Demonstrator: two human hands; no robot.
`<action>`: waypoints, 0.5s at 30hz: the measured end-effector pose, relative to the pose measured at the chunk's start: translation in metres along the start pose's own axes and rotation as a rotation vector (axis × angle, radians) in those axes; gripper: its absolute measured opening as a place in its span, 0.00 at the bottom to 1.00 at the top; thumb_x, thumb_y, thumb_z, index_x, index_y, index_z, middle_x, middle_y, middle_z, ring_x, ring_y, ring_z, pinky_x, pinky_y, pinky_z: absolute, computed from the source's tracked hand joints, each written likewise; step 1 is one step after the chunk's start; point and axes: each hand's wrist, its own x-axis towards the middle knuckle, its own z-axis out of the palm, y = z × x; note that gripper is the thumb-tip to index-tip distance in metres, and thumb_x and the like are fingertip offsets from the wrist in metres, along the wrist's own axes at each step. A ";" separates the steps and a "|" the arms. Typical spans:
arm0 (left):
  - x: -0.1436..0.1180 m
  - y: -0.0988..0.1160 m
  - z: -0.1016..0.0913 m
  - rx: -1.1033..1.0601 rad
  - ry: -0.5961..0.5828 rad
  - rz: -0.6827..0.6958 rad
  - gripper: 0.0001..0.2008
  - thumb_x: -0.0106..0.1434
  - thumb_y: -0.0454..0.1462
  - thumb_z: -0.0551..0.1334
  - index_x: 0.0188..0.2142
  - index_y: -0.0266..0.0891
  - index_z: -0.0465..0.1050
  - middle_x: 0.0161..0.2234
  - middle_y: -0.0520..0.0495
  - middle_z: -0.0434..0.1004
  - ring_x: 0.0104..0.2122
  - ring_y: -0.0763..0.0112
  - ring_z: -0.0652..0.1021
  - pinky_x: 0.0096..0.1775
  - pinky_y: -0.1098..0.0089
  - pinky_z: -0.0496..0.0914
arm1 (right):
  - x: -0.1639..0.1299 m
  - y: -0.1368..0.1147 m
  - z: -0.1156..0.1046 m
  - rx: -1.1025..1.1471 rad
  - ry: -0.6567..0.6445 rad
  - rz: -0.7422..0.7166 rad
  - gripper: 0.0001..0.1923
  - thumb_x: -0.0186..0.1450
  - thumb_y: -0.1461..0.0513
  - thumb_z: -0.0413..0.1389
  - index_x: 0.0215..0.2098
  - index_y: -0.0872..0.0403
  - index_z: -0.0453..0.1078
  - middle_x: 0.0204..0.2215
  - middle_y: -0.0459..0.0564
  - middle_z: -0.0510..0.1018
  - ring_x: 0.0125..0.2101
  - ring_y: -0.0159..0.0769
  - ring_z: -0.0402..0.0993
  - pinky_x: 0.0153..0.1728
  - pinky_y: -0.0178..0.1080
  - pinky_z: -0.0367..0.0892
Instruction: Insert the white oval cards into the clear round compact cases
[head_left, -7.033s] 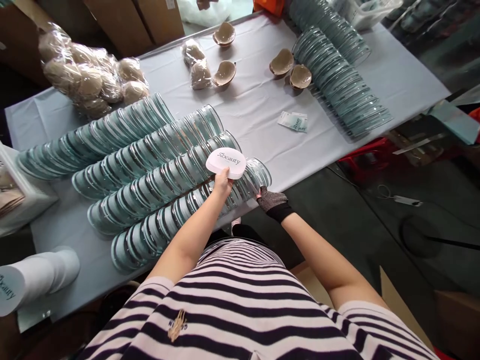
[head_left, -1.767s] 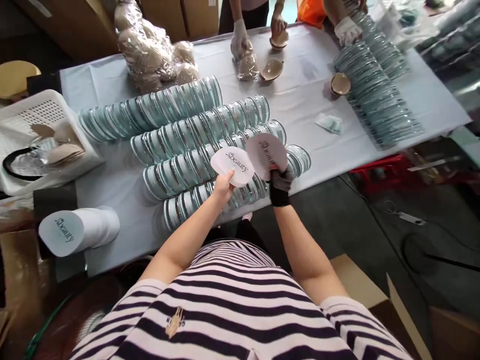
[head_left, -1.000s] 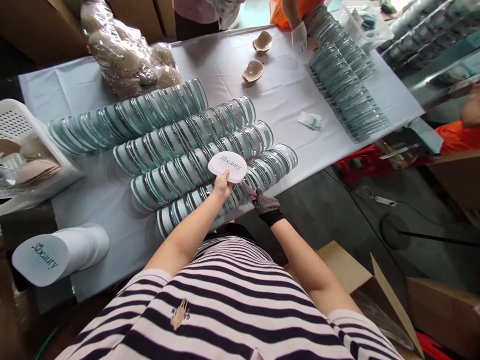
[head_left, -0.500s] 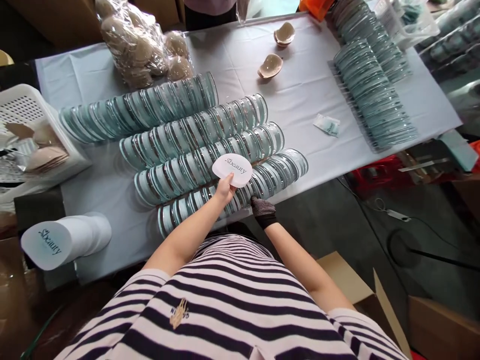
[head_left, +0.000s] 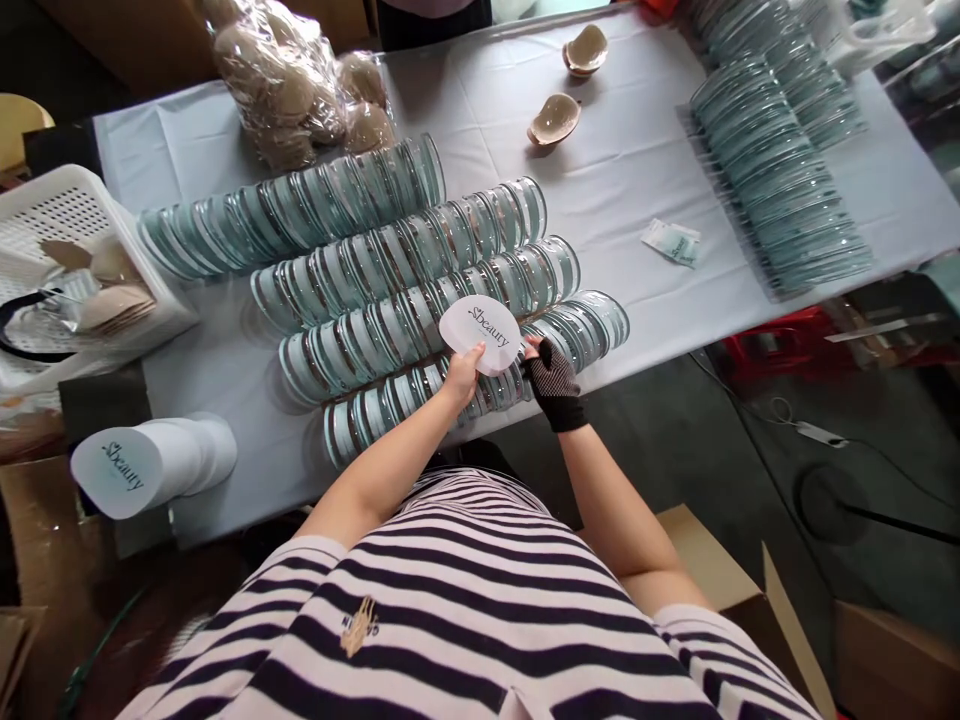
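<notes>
One cloth-covered table [head_left: 637,180] noted. Four rows of clear cases [head_left: 405,245] laid across its left part. Gloved right hand [head_left: 553,378] held at the nearest row, fingers narrow; whether anything is gripped cannot be told. By the left hand [head_left: 463,377], a printed white card [head_left: 480,335] is pinched above the rows; probably best gripped lightly, near its edge, unbent.

On the pale-covered table [head_left: 637,180], four rows of clear cases [head_left: 405,247] are laid at left, two further rows [head_left: 784,175] at right, with a white stack [head_left: 184,455], film-wrapped beige cups [head_left: 281,95], loose beige cups [head_left: 555,118] and a small packet [head_left: 672,243].
</notes>
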 end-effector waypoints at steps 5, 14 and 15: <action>-0.014 0.002 -0.019 0.051 -0.084 -0.038 0.13 0.59 0.30 0.66 0.45 0.33 0.77 0.42 0.42 0.83 0.48 0.59 0.80 0.57 0.57 0.69 | 0.007 -0.022 0.009 -0.066 0.199 -0.268 0.30 0.63 0.54 0.53 0.60 0.59 0.65 0.58 0.62 0.71 0.60 0.49 0.64 0.61 0.51 0.61; -0.017 0.024 -0.035 -0.033 -0.012 -0.038 0.13 0.62 0.30 0.64 0.47 0.34 0.76 0.44 0.41 0.83 0.50 0.60 0.80 0.55 0.59 0.72 | -0.059 -0.012 0.023 -0.059 0.418 -0.060 0.23 0.67 0.52 0.47 0.49 0.58 0.73 0.38 0.59 0.81 0.38 0.44 0.78 0.39 0.41 0.73; -0.014 0.029 -0.036 -0.057 0.013 -0.015 0.14 0.63 0.29 0.63 0.48 0.35 0.76 0.46 0.42 0.82 0.50 0.61 0.79 0.55 0.60 0.72 | -0.077 -0.002 0.018 -0.136 0.419 -0.074 0.23 0.67 0.51 0.48 0.49 0.57 0.74 0.37 0.58 0.81 0.38 0.44 0.78 0.39 0.41 0.73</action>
